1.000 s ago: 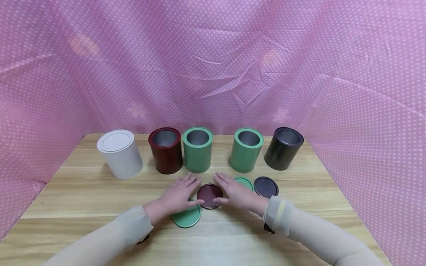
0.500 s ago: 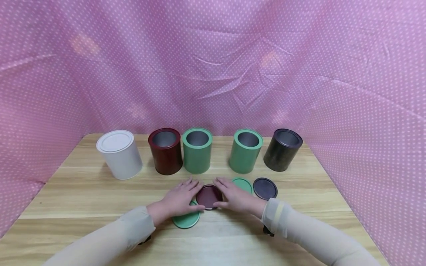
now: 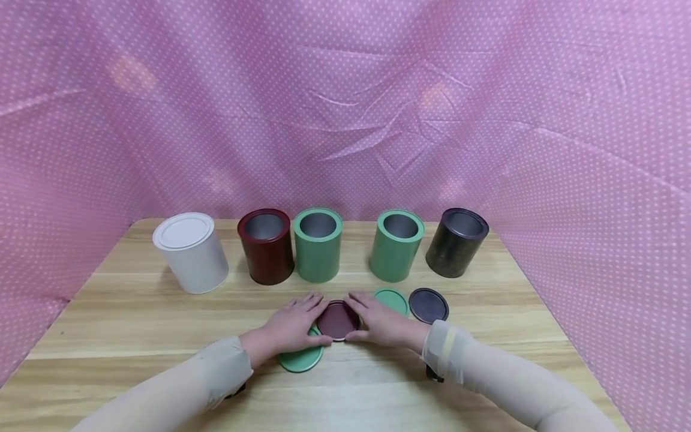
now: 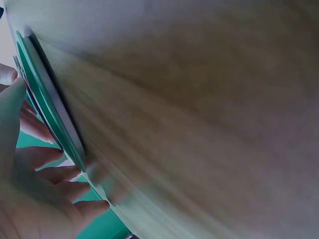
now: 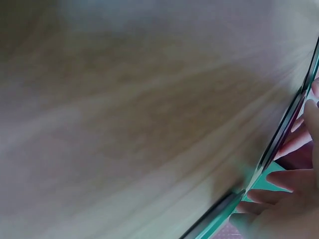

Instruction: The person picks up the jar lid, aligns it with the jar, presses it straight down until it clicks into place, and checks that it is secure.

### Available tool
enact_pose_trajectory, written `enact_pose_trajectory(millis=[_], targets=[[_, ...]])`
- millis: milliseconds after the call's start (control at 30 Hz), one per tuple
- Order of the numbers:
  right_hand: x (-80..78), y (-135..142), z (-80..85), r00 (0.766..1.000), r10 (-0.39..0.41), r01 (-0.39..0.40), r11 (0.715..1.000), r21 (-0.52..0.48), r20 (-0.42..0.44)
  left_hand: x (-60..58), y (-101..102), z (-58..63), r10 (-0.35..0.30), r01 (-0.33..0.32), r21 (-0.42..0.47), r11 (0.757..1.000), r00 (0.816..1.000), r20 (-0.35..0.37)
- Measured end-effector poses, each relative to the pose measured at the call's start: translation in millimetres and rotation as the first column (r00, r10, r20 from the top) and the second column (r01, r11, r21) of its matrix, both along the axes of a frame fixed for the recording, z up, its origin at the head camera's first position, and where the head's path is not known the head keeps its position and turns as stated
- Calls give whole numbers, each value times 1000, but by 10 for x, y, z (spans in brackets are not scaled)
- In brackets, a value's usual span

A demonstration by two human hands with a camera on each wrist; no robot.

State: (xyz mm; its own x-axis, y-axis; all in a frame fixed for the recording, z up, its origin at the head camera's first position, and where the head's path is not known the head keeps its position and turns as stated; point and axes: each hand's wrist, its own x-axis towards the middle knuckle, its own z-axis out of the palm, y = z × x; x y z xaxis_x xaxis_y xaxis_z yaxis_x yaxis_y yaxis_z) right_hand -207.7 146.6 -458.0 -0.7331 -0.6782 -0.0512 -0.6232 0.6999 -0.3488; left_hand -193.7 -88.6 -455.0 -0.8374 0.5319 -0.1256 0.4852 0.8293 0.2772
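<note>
A dark red lid (image 3: 337,321) lies on the table between the two hands. My left hand (image 3: 291,325) grips its left side, thumb at the near rim and fingertips at the far rim. From the other side my right hand (image 3: 384,321) holds the lid's right edge the same way. Under the left hand's thumb side lies a green lid (image 3: 300,359), its rim large in the left wrist view beside the left hand (image 4: 40,199). Another green lid (image 3: 392,300) is partly hidden behind the right hand. In the right wrist view, the right hand's fingers (image 5: 286,179) are spread near the tabletop.
A black lid (image 3: 429,305) lies right of the hands. Along the back stand a white lidded can (image 3: 197,261), a dark red can (image 3: 271,261), two green cans (image 3: 318,258) and a black can (image 3: 452,252), the coloured ones uncovered. Pink dotted cloth (image 3: 345,108) surrounds the wooden table (image 3: 124,312).
Both hands have closed in on the dark red lid, fingertips and thumbs coming to its rim. The view has shifted slightly; the cans stand as before.
</note>
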Motion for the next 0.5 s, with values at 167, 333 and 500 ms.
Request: enact_pose_trajectory(millis=[167, 333, 500], targets=[[19, -24, 36, 1000, 7, -7, 1000, 11, 15, 6, -15, 6, -3, 3, 9, 1000, 1000, -8], [-1, -59, 50, 1000, 6, -6, 1000, 22, 22, -31, -41, -21, -10, 10, 9, 1000, 1000, -12], [-28, -94, 52, 1000, -6, 4, 999, 36, 29, -70, -53, -26, -7, 7, 14, 1000, 1000, -6]])
